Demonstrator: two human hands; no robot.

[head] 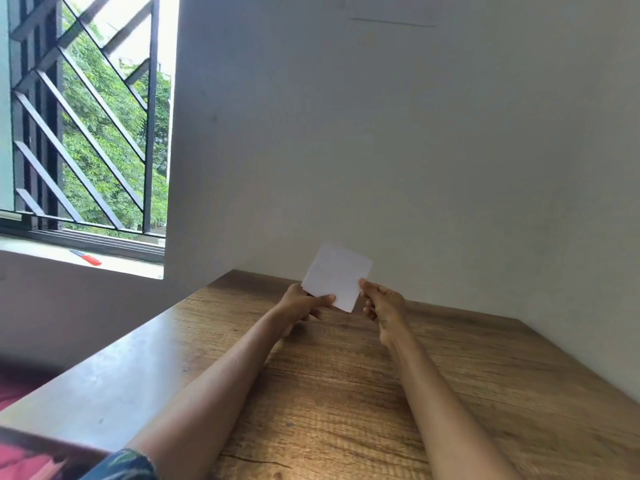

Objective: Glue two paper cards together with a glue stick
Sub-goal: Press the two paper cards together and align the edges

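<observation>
A white square paper card (337,276) is held upright above the far end of the wooden table (346,393), its face toward me. My left hand (302,304) pinches its lower left edge with the thumb on the front. My right hand (382,304) pinches its right edge. Whether this is one card or two pressed together cannot be told. No glue stick is in view.
A white wall rises right behind the table's far and right edges. A barred window is at the left, with a red and blue pen-like object (86,257) lying on its sill. Dark red fabric (20,386) lies at the lower left.
</observation>
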